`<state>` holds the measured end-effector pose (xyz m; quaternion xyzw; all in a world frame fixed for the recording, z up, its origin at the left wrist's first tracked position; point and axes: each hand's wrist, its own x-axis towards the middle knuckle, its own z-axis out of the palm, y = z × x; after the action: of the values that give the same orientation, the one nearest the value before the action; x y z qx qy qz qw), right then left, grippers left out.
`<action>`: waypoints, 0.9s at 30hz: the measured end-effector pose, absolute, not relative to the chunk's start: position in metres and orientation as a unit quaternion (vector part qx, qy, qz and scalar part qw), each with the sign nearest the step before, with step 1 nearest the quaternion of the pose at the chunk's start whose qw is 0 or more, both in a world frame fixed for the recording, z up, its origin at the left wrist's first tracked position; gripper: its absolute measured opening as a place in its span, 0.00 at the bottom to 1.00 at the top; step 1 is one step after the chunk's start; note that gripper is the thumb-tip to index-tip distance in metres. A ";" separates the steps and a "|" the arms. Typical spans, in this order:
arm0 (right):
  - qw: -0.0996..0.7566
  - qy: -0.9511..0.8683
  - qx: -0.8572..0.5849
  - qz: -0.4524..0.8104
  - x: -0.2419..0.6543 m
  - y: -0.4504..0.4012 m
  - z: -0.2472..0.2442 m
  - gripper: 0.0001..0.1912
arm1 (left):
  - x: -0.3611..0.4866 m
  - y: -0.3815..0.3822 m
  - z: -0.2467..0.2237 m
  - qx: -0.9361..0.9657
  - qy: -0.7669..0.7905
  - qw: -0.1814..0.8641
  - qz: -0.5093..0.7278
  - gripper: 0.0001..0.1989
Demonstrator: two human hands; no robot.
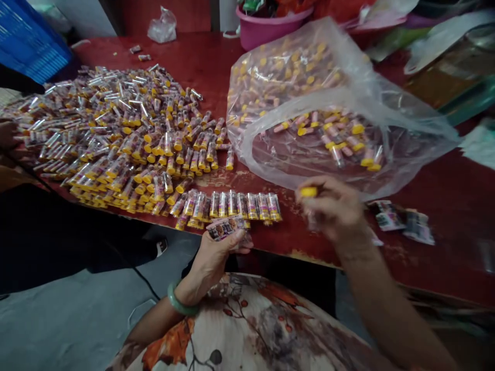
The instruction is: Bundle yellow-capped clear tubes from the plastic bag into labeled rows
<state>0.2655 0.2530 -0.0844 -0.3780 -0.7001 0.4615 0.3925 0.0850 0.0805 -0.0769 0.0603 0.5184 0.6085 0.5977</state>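
My left hand (218,252), with a green bangle at the wrist, is closed on a few printed cards (225,227) near the table's front edge. Just beyond it stands a row of clear tubes (242,204) with yellow ends. To the right, my right hand (334,206) is blurred by motion, its fingers closed round a tube with a yellow cap (308,192). A big heap of such tubes (131,139) covers the left of the table. Behind my right hand lies an open clear plastic bag (278,118) holding many more tubes.
The red table (204,56) fills the view. Two dark packets (418,226) lie right of my right hand. A pink basin (270,26) and a crumpled bag (162,26) sit at the back. A blue basket (31,41) is at the far left, near another person's hand (11,175).
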 end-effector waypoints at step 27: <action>0.425 -0.693 -0.268 0.517 0.266 0.124 -0.072 0.08 | 0.098 0.078 -0.073 -0.005 0.494 0.551 0.673 0.16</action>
<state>0.2656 0.1241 -0.0722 -0.2681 -0.6934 0.5168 0.4245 0.0984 0.0783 -0.0728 -0.0052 0.4937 0.6726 0.5511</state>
